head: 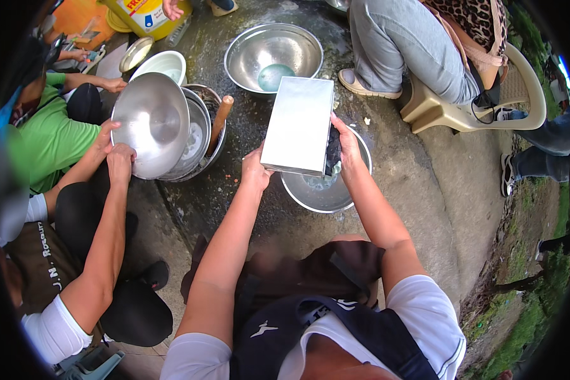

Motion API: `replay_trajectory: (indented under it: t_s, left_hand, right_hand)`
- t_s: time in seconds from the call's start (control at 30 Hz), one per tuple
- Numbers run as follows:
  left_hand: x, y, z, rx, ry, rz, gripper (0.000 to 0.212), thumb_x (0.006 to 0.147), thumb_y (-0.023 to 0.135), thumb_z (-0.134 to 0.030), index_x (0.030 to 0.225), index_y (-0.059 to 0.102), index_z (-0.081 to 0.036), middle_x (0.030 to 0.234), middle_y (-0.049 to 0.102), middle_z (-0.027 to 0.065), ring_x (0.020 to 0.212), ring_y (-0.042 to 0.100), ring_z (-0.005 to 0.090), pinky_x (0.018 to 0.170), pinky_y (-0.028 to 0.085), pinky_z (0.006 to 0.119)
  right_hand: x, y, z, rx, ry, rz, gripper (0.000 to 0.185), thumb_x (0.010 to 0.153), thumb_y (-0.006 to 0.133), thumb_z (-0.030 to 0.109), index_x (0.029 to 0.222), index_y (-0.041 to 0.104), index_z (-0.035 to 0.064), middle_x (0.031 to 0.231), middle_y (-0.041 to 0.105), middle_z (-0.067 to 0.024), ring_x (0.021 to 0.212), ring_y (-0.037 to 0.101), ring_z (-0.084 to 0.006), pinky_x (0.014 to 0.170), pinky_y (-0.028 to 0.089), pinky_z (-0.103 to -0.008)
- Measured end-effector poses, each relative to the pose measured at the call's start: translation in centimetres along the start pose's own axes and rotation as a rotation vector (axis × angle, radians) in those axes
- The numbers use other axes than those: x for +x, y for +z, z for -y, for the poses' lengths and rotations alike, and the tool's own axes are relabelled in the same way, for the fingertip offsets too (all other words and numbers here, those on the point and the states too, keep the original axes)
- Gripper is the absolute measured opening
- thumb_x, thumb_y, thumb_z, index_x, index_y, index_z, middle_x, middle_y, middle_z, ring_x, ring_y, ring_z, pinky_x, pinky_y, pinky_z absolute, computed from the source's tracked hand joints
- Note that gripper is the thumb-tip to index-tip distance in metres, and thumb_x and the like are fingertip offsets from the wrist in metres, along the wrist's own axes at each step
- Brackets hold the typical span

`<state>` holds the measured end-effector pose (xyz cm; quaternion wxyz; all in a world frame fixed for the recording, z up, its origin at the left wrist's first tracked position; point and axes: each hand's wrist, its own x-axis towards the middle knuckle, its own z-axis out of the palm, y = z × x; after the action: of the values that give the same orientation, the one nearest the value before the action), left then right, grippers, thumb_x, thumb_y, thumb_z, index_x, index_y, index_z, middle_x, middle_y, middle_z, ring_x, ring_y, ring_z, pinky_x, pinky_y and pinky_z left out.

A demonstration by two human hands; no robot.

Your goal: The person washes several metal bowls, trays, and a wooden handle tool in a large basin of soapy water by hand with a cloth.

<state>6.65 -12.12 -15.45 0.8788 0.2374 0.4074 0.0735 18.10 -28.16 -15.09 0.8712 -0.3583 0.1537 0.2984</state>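
Note:
A rectangular metal pan (298, 124) is held up between both my hands, its flat silvery face towards me. My left hand (256, 167) grips its lower left corner. On the other side my right hand (346, 140) holds the right edge, with a dark cloth or scrubber (333, 148) between palm and pan. Below the pan stands a steel bowl (313, 197) with suds in it, partly hidden. Farther off, a larger steel bowl (247, 52) holds cloudy greenish water.
At left, a co-worker's hands (121, 152) tilt a steel bowl (149, 123) over stacked basins with a wooden handle (222, 118). A white basin (178, 59) and yellow container (171, 28) stand behind. A person sits on a plastic chair (522, 118) at right.

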Motion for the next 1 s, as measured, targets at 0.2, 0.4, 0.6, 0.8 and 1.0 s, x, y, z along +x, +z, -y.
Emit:
replay_trajectory:
  t_s: [0.2, 0.4, 0.6, 0.8, 1.0]
  left_hand:
    - [-3.0, 2.0, -2.0, 1.098, 0.947, 0.369, 0.073, 0.074, 0.058, -0.041, 0.128, 0.026, -0.005, 0.121, 0.04, 0.0141, 0.103, 0.046, 0.0253, 0.084, 0.039, 0.034]
    - [-4.6, 3.9, 0.0, 1.174, 1.181, 0.257, 0.073, 0.068, 0.058, -0.003, 0.129, 0.019, -0.007, 0.123, 0.036, 0.0221, 0.11, 0.04, 0.0351, 0.092, 0.033, 0.038]
    - [-1.5, 1.4, -5.9, 0.593, 0.821, 0.026, 0.053, 0.08, 0.046, 0.001, 0.128, 0.026, -0.009, 0.119, 0.042, 0.0165, 0.104, 0.045, 0.0208, 0.088, 0.033, 0.029]
    - [-0.7, 0.0, -6.7, 0.596, 0.837, -0.095, 0.043, 0.087, 0.04, -0.01, 0.128, 0.028, -0.011, 0.126, 0.036, 0.0101, 0.112, 0.038, 0.0185, 0.092, 0.029, 0.027]
    - [-0.9, -0.6, -7.0, 0.421, 0.7, -0.079, 0.039, 0.088, 0.039, -0.014, 0.126, 0.028, -0.012, 0.118, 0.041, 0.0108, 0.105, 0.043, 0.018, 0.086, 0.035, 0.028]
  right_hand:
    - [-0.9, 2.0, 3.0, -0.034, 0.095, -0.067, 0.027, 0.077, 0.058, 0.015, 0.098, 0.049, -0.0006, 0.082, 0.059, -0.0094, 0.068, 0.059, -0.0197, 0.066, 0.049, -0.034]
    - [0.9, 5.3, 1.9, -0.087, -0.023, -0.092, 0.024, 0.079, 0.057, 0.017, 0.092, 0.052, -0.003, 0.075, 0.058, -0.0082, 0.065, 0.058, -0.0175, 0.06, 0.049, -0.0308]
    - [-1.6, 0.9, 0.5, -1.296, -0.485, 0.143, 0.029, 0.081, 0.052, 0.028, 0.088, 0.055, -0.0008, 0.074, 0.058, -0.0144, 0.068, 0.055, -0.0208, 0.063, 0.042, -0.0302]
    - [-0.2, -9.5, -4.5, -2.022, -0.682, 0.115, 0.025, 0.081, 0.048, 0.02, 0.103, 0.049, 0.0095, 0.093, 0.055, -0.0166, 0.086, 0.053, -0.0331, 0.075, 0.042, -0.0367]
    - [0.0, -12.6, -6.5, -2.156, 0.007, 0.123, 0.036, 0.072, 0.048, 0.007, 0.108, 0.046, 0.0113, 0.105, 0.05, -0.018, 0.092, 0.05, -0.0381, 0.08, 0.041, -0.0414]
